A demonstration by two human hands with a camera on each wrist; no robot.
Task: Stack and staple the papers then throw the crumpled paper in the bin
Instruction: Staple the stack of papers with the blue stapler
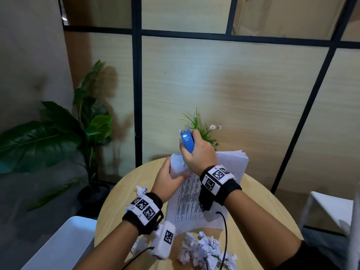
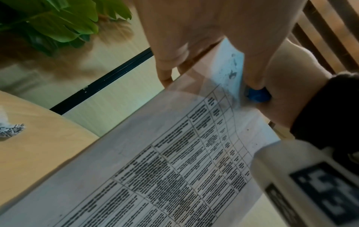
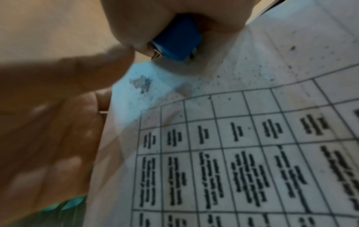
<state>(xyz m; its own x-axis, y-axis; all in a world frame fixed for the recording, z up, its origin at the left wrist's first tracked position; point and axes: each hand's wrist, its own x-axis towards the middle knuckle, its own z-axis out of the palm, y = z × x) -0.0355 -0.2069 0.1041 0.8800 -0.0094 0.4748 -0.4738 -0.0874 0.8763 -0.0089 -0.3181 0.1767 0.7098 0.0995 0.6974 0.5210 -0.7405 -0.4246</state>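
A stack of printed papers (image 1: 191, 199) with table text lies tilted over the round wooden table (image 1: 115, 207), its far end lifted. My left hand (image 1: 167, 178) pinches the stack's far left corner (image 2: 231, 61), thumb on top. My right hand (image 1: 196, 152) grips a blue stapler (image 1: 187, 141) upright in its fist, just above that corner. The stapler's blue end (image 3: 176, 40) shows under the fist, close over the papers (image 3: 233, 138), and again as a blue stapler tip (image 2: 258, 95) in the left wrist view. Several crumpled paper balls (image 1: 204, 248) lie at the table's near edge.
One more crumpled scrap (image 1: 141, 190) lies left of my left wrist. A white bin (image 1: 64, 242) stands on the floor at lower left. A small flowering plant (image 1: 202, 129) sits at the table's far edge, a large leafy plant (image 1: 58, 133) stands at left, and a white chair (image 1: 331, 207) at right.
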